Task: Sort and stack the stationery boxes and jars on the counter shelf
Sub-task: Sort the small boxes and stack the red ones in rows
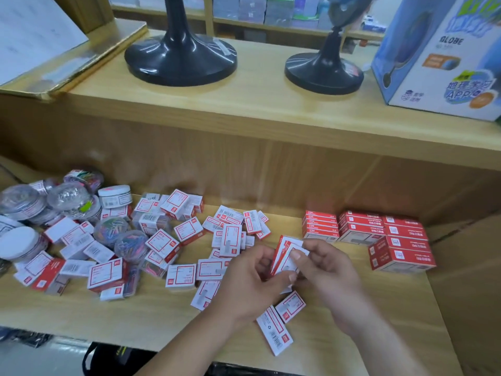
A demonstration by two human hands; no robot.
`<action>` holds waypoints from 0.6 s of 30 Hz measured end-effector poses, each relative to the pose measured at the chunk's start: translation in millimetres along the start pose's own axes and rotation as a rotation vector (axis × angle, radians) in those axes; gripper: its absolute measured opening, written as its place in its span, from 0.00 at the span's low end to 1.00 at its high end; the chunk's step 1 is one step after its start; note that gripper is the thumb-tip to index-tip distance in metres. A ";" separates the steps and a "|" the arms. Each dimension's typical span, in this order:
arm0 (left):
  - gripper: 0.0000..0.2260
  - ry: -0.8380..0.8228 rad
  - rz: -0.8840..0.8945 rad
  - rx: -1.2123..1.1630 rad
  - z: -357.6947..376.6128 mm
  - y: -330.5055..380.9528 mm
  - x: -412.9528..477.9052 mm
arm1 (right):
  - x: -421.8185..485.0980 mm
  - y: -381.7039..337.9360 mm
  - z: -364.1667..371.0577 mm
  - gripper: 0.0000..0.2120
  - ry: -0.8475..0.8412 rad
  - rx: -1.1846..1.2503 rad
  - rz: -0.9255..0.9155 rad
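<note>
Several small red-and-white stationery boxes [184, 232] lie scattered over the wooden counter shelf [151, 316]. Clear and white jars of paper clips [67, 198] crowd the far left. Neat stacks of red boxes [401, 240] stand at the back right. My left hand [249, 283] and my right hand [325, 270] meet over the middle of the shelf, both gripping a small bunch of red-and-white boxes [287, 253] held upright between them. Two more boxes [276, 327] lie just below my hands.
An upper wooden ledge [257, 104] carries two black globe stands [179, 58] and a blue globe carton [439, 58] at the right. A cardboard-backed sheet [35, 39] leans at the upper left. A dark bag [108, 356] sits below the shelf's front edge.
</note>
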State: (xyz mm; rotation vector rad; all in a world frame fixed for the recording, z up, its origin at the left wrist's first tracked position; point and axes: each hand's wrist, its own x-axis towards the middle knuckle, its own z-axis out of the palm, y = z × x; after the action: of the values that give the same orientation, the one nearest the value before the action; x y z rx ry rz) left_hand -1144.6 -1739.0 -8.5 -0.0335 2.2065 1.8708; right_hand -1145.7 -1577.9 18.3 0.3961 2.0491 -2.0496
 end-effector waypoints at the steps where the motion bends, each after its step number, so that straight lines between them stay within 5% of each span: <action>1: 0.09 0.000 0.005 0.020 -2.8 0.7 -1.3 | 0.3 -0.5 1.3 0.07 0.016 0.003 0.016; 8: 0.22 0.002 -0.005 -0.057 -24.3 7.0 -0.5 | -3.4 -12.2 2.5 0.08 -0.057 -0.087 0.033; 12: 0.20 0.000 0.027 -0.083 -23.2 8.0 -0.6 | -6.9 -16.4 7.2 0.07 -0.093 -0.098 0.018; 18: 0.13 0.110 0.021 -0.163 -30.4 -2.4 -0.3 | -8.5 -17.2 -1.0 0.07 0.079 0.010 -0.008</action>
State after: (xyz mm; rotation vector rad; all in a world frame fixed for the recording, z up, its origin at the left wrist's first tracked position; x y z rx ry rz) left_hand -1149.2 -1769.1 -6.3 -0.1465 2.1242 2.1040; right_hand -1143.5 -1577.1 37.4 0.4786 2.0893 -2.0810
